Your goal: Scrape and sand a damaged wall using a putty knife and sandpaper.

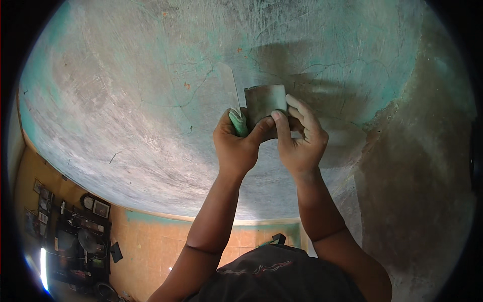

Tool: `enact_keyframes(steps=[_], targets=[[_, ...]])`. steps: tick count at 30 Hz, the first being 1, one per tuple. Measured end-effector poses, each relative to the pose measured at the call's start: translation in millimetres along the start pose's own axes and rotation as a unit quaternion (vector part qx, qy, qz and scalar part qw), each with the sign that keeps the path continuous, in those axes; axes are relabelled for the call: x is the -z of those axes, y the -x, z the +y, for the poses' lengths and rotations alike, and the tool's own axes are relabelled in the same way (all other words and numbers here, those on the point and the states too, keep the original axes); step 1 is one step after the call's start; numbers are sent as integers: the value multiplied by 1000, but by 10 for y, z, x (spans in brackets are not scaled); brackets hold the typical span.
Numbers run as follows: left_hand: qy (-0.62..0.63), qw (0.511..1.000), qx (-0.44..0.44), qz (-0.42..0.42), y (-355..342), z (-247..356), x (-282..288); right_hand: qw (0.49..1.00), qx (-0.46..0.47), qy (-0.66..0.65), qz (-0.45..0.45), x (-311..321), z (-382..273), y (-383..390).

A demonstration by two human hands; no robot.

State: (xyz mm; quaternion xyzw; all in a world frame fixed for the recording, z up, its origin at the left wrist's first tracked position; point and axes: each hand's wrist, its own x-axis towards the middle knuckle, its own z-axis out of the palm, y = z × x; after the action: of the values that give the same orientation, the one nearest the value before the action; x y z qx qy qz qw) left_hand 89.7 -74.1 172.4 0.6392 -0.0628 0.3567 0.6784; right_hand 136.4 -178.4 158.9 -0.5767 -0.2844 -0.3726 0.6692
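My left hand (238,143) is closed around the green, cloth-like handle of a knife (229,83), whose long pale blade with a rounded tip points up along the wall. Its thumb also presses the lower edge of a small grey-brown sheet (261,100) that looks like sandpaper. The sheet bows slightly, its right part paler than its left. At the lower right corner, my right hand (304,133) pinches the sheet between thumb and fingers. Both hands are side by side in front of the scraped wall (151,75); parts of the fingers are hidden behind the sheet.
The wall has patchy turquoise paint, thin cracks and small chips. A broken plaster edge (377,126) borders a darker grey wall section (417,176) at right. Below are an orange tiled floor (156,241) and, at lower left, a dark shelf unit (83,236) with a fan.
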Motion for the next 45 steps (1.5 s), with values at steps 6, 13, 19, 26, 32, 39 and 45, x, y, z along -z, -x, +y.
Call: enact_keyframes(steps=[6, 13, 19, 26, 32, 39, 45], targets=[[53, 997, -45, 41, -46, 24, -47, 973, 200, 100, -64, 27, 37, -332], [-96, 988, -67, 101, -282, 194, 39, 944, 211, 223, -121, -103, -37, -398], [-134, 976, -111, 130, -329, 85, -26, 919, 218, 302, -133, -133, -6, -386], [-145, 965, -154, 155, -388, -78, -14, 908, 221, 325, -142, -142, -14, -345], [-182, 954, -178, 156, -400, -21, -17, 908, 194, 341, -147, -155, -76, -328], [-205, 939, -231, 149, -461, 126, -9, 919, 148, 335, -143, -248, -151, -302], [-224, 944, -200, 139, -510, 197, 9, 932, 145, 310, -120, -299, -121, -283]])
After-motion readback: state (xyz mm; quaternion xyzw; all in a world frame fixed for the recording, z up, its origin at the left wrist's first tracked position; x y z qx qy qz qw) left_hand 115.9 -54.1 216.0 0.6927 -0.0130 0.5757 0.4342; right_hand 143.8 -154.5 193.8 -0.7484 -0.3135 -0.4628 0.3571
